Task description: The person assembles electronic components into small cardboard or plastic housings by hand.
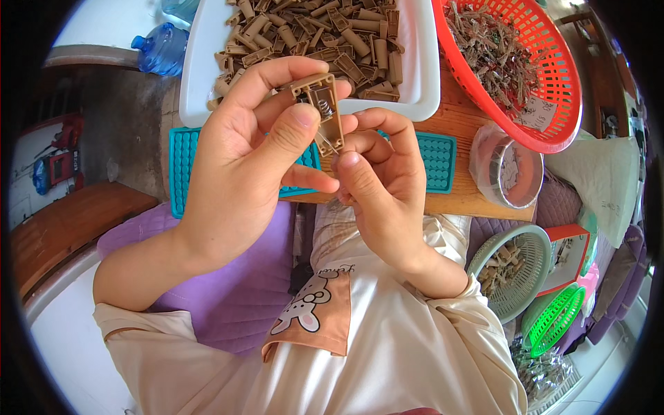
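Observation:
My left hand (232,155) grips a small brown plastic casing (333,126) between thumb and fingers, tilted with its hollow side toward me. A coiled metal spring (324,107) shows inside the upper part of the casing. At the casing's lower end, my right hand (387,190) is closed in a pinch by a thin metal wire (332,146). The fingertips hide how far that wire runs and whether they hold more. Both hands are raised above the near table edge, in front of a white tray (430,76) heaped with similar brown casings (297,41).
Teal ridged mats (187,176) lie behind the hands on the wooden table (460,114). To the right stand a red basket (568,90) of thin metal-and-brown pieces and a plastic-wrapped tub (531,181). Lower right are a grey basket (536,252) and a green basket (557,321). Blue bottles (164,52) stand left.

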Available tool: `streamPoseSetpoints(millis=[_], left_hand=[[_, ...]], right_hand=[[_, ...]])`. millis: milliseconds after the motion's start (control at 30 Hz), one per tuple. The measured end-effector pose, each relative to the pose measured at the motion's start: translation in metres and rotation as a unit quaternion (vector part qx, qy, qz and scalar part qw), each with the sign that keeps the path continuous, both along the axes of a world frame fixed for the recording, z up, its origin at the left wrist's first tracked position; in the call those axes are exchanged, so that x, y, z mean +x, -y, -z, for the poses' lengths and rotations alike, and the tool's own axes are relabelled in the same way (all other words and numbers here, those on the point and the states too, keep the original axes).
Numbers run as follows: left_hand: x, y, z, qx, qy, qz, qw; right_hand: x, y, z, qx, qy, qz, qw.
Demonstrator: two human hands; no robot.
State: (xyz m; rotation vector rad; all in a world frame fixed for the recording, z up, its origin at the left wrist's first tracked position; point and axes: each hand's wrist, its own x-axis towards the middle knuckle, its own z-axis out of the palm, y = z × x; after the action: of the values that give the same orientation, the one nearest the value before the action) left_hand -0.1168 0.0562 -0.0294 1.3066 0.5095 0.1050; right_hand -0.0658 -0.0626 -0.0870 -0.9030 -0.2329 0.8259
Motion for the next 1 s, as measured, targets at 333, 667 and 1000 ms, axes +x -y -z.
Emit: streamPoseSetpoints(millis=[333, 667, 1000], left_hand=[[-0.002, 0.002, 0.001, -0.092, 0.021, -0.019, 0.995], [-0.001, 0.002, 0.002, -0.195, 0.02, -0.029, 0.98], [-0.004, 0.002, 0.007, -0.091, -0.038, 0.022, 0.995]], right_hand=[[-0.004, -0.004, 0.001, 0.064, -0.077, -0.012, 0.995], [-0.004, -0.005, 0.007, 0.086, -0.015, -0.006, 0.996], [0.014, 0.001, 0.006, 0.073, 0.041, 0.001, 0.996]])
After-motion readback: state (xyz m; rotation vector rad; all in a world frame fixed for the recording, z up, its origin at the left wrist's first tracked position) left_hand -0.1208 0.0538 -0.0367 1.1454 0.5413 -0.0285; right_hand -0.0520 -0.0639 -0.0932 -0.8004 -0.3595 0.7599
